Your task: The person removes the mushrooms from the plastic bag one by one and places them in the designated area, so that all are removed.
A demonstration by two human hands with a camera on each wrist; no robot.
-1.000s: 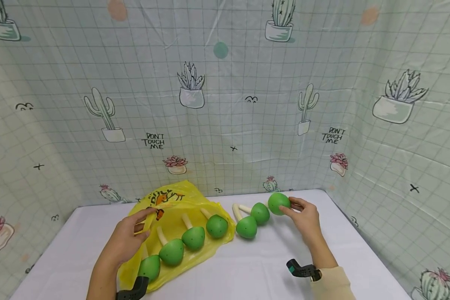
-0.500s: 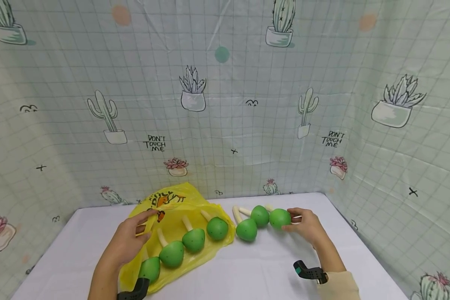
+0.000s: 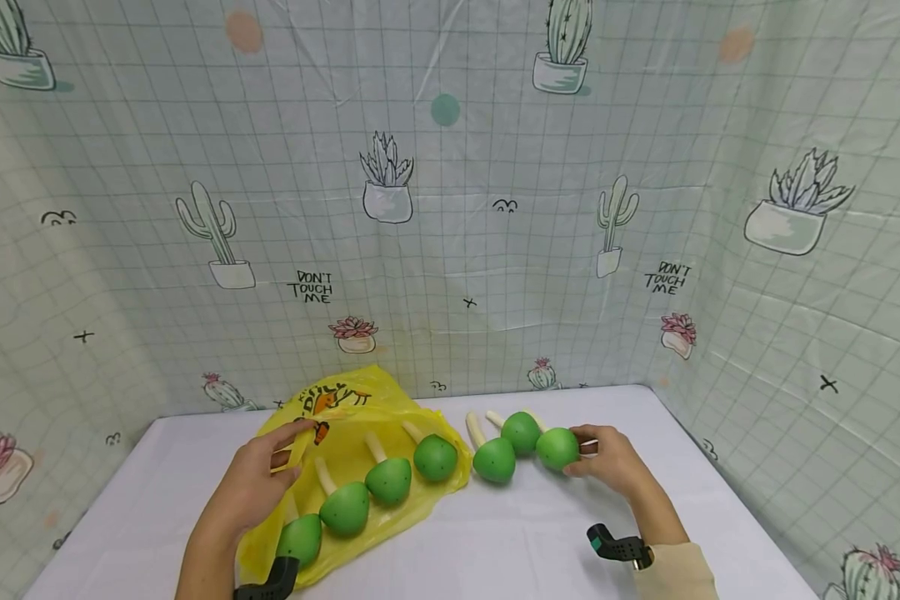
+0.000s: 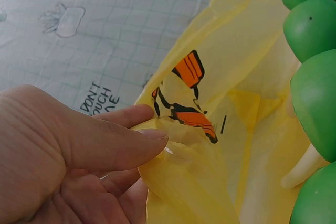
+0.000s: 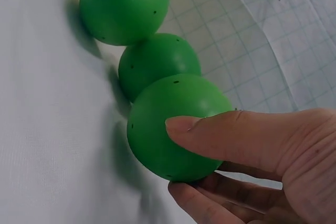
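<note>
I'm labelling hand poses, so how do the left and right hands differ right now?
The left hand pinches the edge of the yellow bag; the right hand holds a round green cap. A beige sleeve shows behind the right hand, but only bare forearm behind the left hand. Both share a black device near the wrist.

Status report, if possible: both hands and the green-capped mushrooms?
Left hand pinching yellow plastic bag. Right hand gripping rightmost green-capped mushroom. Neighbouring mushroom close on its left; no other obstruction seen.
</note>
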